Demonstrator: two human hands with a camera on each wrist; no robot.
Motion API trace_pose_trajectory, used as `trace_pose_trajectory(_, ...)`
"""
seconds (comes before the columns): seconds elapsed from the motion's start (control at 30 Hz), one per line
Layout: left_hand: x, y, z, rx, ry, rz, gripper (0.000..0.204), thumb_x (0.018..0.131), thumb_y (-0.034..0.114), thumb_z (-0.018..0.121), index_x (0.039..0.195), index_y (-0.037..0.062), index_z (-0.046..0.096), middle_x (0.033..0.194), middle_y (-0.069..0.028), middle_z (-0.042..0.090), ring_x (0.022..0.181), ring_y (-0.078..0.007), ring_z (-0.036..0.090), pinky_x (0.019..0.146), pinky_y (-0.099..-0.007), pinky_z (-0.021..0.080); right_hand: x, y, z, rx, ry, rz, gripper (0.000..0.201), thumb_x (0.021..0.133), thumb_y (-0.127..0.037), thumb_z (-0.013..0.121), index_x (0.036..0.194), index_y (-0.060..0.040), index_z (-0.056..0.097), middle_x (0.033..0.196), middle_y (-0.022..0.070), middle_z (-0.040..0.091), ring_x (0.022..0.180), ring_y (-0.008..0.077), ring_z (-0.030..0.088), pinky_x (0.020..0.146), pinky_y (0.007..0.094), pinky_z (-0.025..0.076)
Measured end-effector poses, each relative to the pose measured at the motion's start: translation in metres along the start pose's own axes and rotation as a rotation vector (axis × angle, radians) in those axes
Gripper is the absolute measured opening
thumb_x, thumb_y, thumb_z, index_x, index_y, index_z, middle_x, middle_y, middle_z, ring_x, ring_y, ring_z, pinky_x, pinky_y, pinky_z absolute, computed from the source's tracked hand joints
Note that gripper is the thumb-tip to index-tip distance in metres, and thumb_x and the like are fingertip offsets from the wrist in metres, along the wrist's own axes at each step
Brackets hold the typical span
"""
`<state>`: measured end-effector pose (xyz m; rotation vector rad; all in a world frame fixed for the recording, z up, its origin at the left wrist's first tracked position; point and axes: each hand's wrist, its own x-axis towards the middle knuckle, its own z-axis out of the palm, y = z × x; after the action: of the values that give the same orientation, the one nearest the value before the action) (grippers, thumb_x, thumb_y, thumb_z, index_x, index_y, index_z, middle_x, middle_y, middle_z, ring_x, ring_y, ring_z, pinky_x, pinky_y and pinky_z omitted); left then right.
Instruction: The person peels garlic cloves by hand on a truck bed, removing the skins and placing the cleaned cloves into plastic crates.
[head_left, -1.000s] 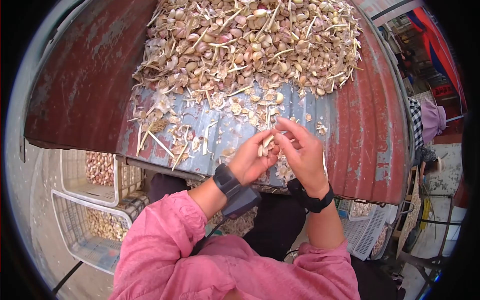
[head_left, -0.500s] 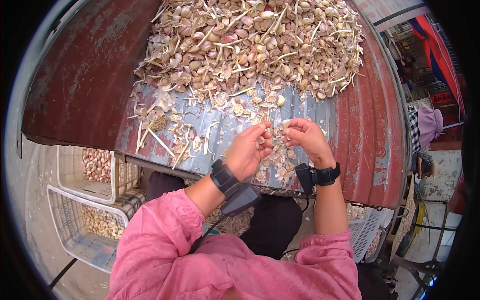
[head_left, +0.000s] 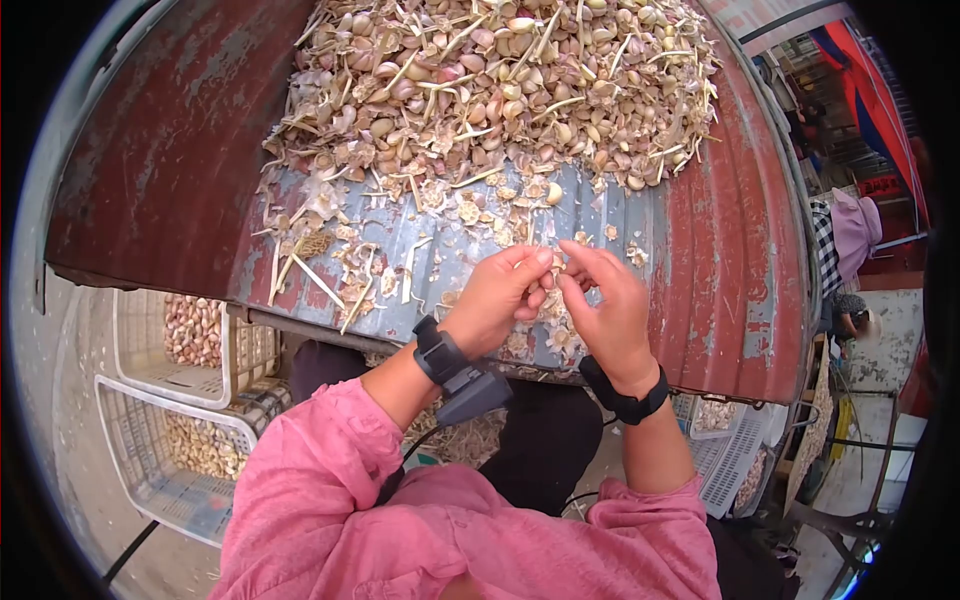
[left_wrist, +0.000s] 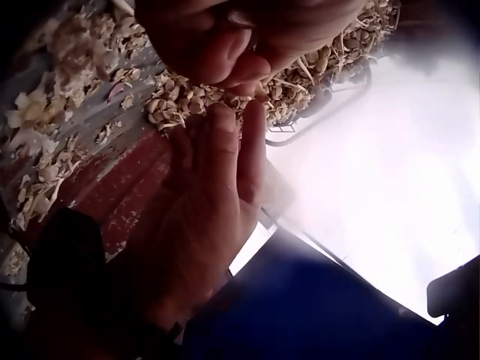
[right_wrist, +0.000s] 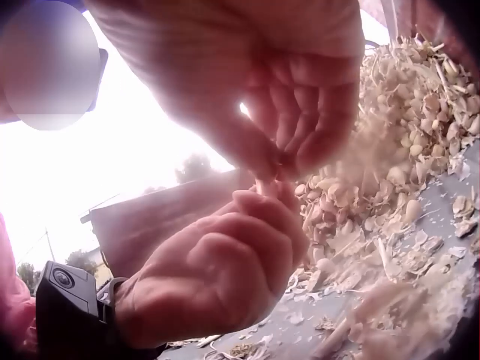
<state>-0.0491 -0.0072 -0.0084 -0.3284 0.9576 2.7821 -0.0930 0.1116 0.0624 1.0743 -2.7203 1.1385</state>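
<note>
My left hand (head_left: 500, 297) is over the front of the metal sheet, its fingers curled and its thumb and forefinger pinching a garlic clove (right_wrist: 263, 185). Only a small pale part of the clove shows at the fingertips. My right hand (head_left: 615, 308) comes in from the other side, thumb and forefinger together at the clove's tip in the right wrist view. From the left wrist, the right hand (left_wrist: 199, 217) appears below the left hand (left_wrist: 247, 34). Just beyond both hands lies a big heap of loose garlic cloves (head_left: 500, 90) with dry stalks and skins.
The ridged metal sheet (head_left: 700, 270), red and grey, carries scraps of skin and root ends (head_left: 355, 280). Plastic crates (head_left: 235, 350) with garlic stand at the lower left. Another crate (head_left: 725, 460) is at the lower right. Someone in a purple hat (head_left: 855, 235) is off to the right.
A half second ago the right hand had drawn away from the left with a pale piece at its fingertips. Now it is back against the left hand's fingertips.
</note>
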Motion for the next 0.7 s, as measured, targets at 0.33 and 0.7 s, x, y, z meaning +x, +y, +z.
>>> trace_pose_trajectory(0.33, -0.025, 0.023, 0.014, -0.360, -0.187, -0.178, 0.020, 0.088, 0.020, 0.045, 0.096, 0.0028, 0.050, 0.064, 0.0025, 0.043, 0.045, -0.0029, 0.031, 0.039, -0.0144, 0.025, 0.041, 0.066, -0.023, -0.324, -0.124, 0.207, 0.019, 0.071, -0.010, 0.058, 0.089, -0.0039, 0.062, 0.077, 0.0131, 0.059, 0.068, 0.0284, 0.058, 0.064, 0.0342, 0.045)
trace_pose_trajectory(0.7, -0.130, 0.060, 0.091, -0.329, -0.906, 0.293, 0.018, 0.083, 0.014, 0.053, 0.090, -0.0030, 0.053, 0.078, -0.0081, 0.056, 0.068, -0.0163, 0.055, 0.059, -0.0266, 0.043, 0.072, 0.105, 0.019, 0.519, -0.312, 0.681, 0.020, 0.076, -0.008, 0.060, 0.091, 0.0002, 0.050, 0.077, 0.0061, 0.057, 0.064, 0.0119, 0.056, 0.055, 0.0211, 0.048)
